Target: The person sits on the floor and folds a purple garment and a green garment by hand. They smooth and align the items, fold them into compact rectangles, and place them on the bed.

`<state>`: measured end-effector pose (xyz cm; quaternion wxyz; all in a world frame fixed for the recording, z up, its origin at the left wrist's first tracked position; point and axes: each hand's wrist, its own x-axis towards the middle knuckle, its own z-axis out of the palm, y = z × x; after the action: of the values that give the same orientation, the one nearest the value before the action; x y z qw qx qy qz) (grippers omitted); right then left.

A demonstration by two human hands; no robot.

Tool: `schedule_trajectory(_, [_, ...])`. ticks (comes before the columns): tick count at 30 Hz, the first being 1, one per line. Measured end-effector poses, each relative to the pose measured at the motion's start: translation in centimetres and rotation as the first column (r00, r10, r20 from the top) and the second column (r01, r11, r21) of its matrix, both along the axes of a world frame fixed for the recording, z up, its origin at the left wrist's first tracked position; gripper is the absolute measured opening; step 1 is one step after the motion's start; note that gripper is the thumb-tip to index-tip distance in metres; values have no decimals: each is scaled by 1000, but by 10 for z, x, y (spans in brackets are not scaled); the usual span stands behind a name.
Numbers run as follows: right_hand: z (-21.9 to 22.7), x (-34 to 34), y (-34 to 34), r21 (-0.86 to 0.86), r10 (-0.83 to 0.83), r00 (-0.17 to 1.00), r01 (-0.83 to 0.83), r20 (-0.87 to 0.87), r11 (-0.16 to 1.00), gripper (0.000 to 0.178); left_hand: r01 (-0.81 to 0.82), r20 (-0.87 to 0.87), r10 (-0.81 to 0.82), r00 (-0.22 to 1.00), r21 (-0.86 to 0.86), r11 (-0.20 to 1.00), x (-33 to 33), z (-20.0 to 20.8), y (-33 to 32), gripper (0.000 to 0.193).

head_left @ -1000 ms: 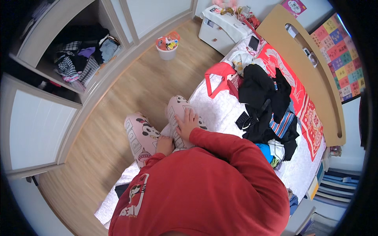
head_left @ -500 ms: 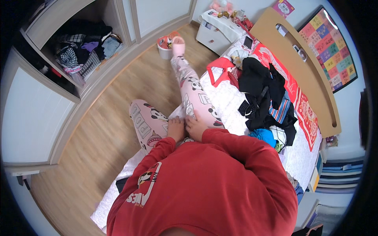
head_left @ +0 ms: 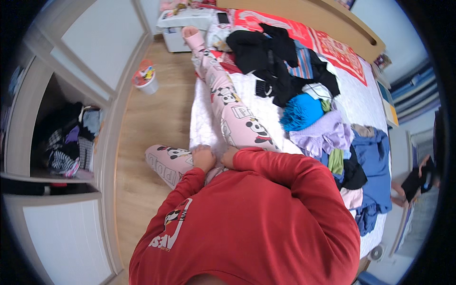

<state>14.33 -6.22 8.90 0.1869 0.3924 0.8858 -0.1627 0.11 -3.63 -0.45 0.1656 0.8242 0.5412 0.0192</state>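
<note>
The left hand (head_left: 204,158) and the right hand (head_left: 230,157) rest near each other in the lap, against the pale pink cotton trousers with panda print (head_left: 232,107) worn by the person; whether the fingers of either are gripping the cloth, I cannot tell. The right trouser leg stretches along the white bedspread (head_left: 202,114). Right of it on the bed lie crumpled black garments (head_left: 249,52), a bright blue fringed cloth (head_left: 304,112), a lilac knitted garment (head_left: 327,134) and a slate-blue garment (head_left: 370,149). A white plastic bin (head_left: 150,87) stands on the wooden floor (head_left: 142,123).
</note>
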Motion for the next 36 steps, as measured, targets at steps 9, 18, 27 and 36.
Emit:
schedule_trajectory(9, [-52,44,16,35,82,992,-79,-93,996,21,126,152,-122,981,-14,992,32,11,8,14])
schedule_trajectory(18, [11,115,50,-333,-193,798,-10,-571,943,22,6,7,-4,1000,-226,974,42,5,5,16])
schedule_trajectory(27, [-27,307,4,-198,-738,299,841,-605,503,14,-35,-115,-21,993,-466,884,69,-19,40,18])
schedule_trajectory(36, [-49,430,-95,114,-728,-590,744,-349,-658,44,-82,-233,-64,970,-564,821,65,-33,63,21])
